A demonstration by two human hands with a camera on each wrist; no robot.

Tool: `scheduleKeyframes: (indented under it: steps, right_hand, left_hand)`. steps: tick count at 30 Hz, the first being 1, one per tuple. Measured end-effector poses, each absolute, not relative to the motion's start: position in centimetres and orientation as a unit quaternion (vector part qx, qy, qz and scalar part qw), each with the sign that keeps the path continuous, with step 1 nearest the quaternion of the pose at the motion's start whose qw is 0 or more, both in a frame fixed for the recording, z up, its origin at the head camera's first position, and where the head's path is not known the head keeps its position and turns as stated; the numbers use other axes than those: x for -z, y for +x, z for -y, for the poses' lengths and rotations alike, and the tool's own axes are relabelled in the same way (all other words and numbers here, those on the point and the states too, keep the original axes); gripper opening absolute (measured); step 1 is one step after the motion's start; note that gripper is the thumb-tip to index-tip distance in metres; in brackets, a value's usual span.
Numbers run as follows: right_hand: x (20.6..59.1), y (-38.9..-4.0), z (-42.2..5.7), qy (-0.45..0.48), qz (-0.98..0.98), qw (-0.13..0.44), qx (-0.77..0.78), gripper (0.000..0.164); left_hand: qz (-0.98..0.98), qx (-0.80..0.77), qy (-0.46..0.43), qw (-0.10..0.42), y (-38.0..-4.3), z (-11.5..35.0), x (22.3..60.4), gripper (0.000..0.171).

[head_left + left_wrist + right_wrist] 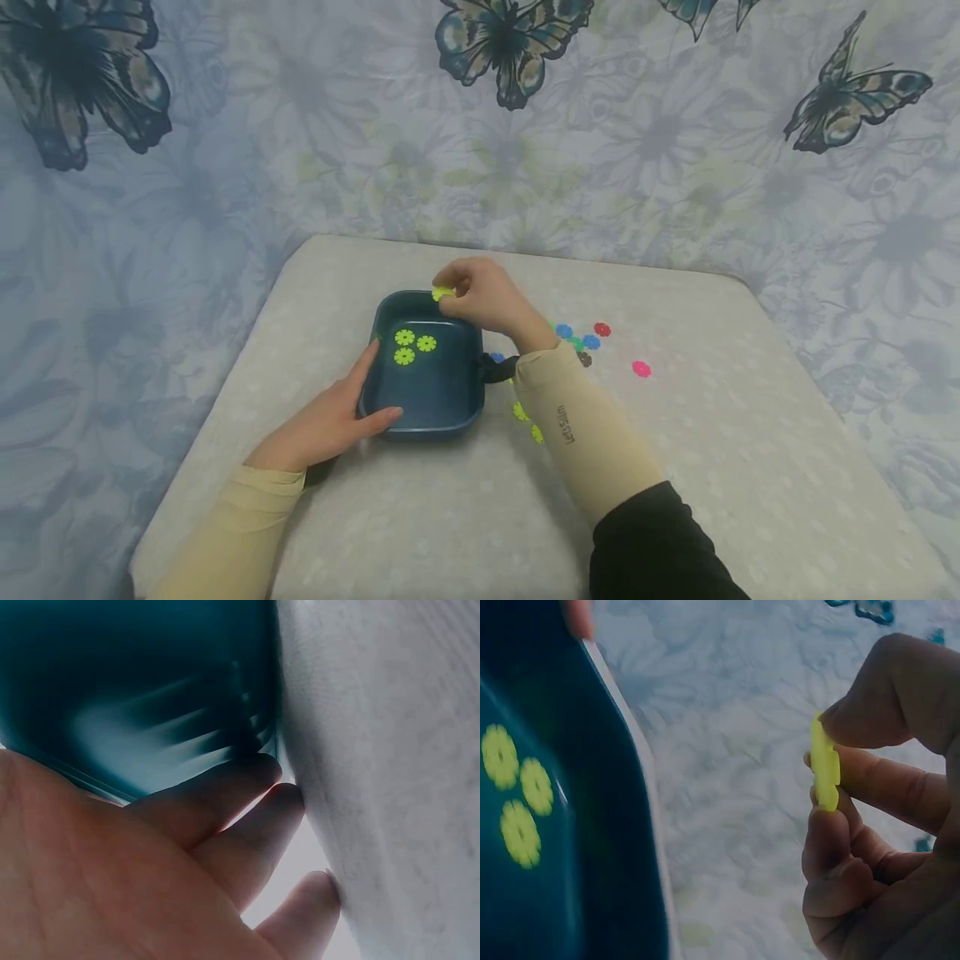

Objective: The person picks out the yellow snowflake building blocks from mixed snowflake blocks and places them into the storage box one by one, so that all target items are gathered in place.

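A dark blue rectangular pan (423,404) stands on the table, its short black handle (498,369) pointing right. Several yellow-green notched plastic discs (405,357) lie flat inside it. My left hand (330,421) holds the pan's left side, with the thumb over the near left corner; in the left wrist view its fingers (240,851) lie against the outer wall. Above the far right corner of the pan, my right hand (487,298) pinches another yellow notched disc (826,765) between thumb and fingers, seen nearly edge-on in the right wrist view.
Right of the pan lie loose notched discs: a pink disc (641,368), a red disc (602,329), a blue disc (592,342), a brown disc (585,359) and yellow discs (537,434). My right forearm partly covers this group. A butterfly-print cloth (637,167) hangs behind the table (465,533).
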State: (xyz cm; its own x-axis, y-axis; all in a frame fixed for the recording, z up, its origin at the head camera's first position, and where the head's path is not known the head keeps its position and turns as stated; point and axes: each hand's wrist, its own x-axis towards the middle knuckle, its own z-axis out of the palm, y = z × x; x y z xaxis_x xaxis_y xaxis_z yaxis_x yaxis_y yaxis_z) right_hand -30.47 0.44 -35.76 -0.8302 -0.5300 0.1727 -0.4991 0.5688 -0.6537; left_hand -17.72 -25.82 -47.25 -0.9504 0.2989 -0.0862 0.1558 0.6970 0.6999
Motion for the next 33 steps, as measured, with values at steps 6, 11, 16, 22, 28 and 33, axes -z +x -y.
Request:
scheduleKeyframes:
  steps: [6, 11, 16, 22, 28, 33]
  right_hand:
    - [38.9, -30.6, 2.9, -0.29, -0.882, 0.074, 0.364, 0.031]
    - [41.0, -30.5, 3.4, -0.275, -0.889, 0.107, 0.35, 0.03]
    - [42.2, -30.5, 3.3, -0.267, -0.899, 0.133, 0.322, 0.032]
    - [43.3, -30.5, 3.5, -0.27, -0.908, 0.155, 0.28, 0.031]
    - [43.9, -30.4, 4.1, -0.274, -0.914, 0.166, 0.249, 0.031]
    - [44.0, -30.2, 4.4, -0.28, -0.92, 0.161, 0.222, 0.028]
  left_hand:
    - [-0.912, -0.376, 0.133, 0.1, -18.2, 25.0, 47.3, 0.109]
    - [-0.913, -0.369, 0.145, 0.092, -18.4, 24.7, 47.3, 0.109]
    - [-0.915, -0.364, 0.146, 0.09, -18.4, 24.8, 47.2, 0.109]
    - [-0.918, -0.361, 0.135, 0.099, -18.2, 25.2, 46.9, 0.107]
    - [-0.915, -0.368, 0.132, 0.095, -17.8, 25.6, 47.2, 0.106]
    - [-0.913, -0.374, 0.134, 0.089, -17.7, 25.6, 47.4, 0.106]
